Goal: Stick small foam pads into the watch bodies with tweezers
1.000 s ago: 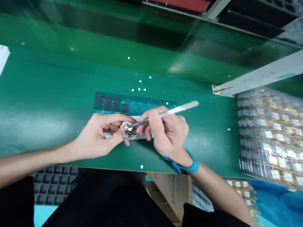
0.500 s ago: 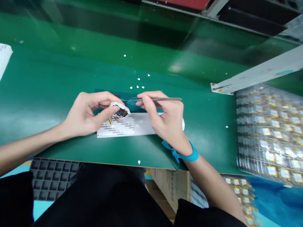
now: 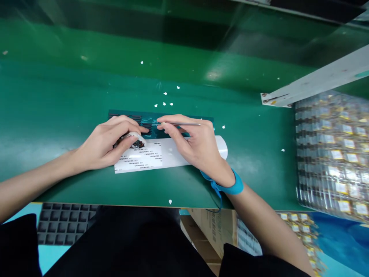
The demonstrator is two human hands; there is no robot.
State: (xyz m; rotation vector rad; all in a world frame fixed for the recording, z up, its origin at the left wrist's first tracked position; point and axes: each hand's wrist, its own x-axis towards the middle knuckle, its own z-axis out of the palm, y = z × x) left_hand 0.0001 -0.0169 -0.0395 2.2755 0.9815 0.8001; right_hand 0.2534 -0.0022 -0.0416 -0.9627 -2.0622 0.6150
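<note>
My left hand (image 3: 108, 144) grips a small white casing (image 3: 133, 135) with dark electronic parts showing inside it. Its index finger stretches onto a dark teal sheet (image 3: 184, 120) that carries rows of small black strips (image 3: 146, 128). Between the fingertips of my right hand (image 3: 194, 142) is a pair of metal tweezers (image 3: 184, 124), their tips over the same sheet close to the strips. Under both hands lies a white printed backing sheet (image 3: 144, 157), curled up at its right end. A blue wrist strap (image 3: 232, 186) circles my right wrist.
Small white round pieces (image 3: 164, 104) are scattered on the green table (image 3: 253, 161). Clear trays of parts (image 3: 331, 154) are stacked at right, beside a white post (image 3: 317, 77). Below the table edge are a black compartment tray (image 3: 62, 223) and a cardboard box (image 3: 215, 227).
My left hand has lowered the white casing toward the backing sheet and reached its index finger onto the teal sheet. The tweezers have moved slightly left. The camera view has shifted a little.
</note>
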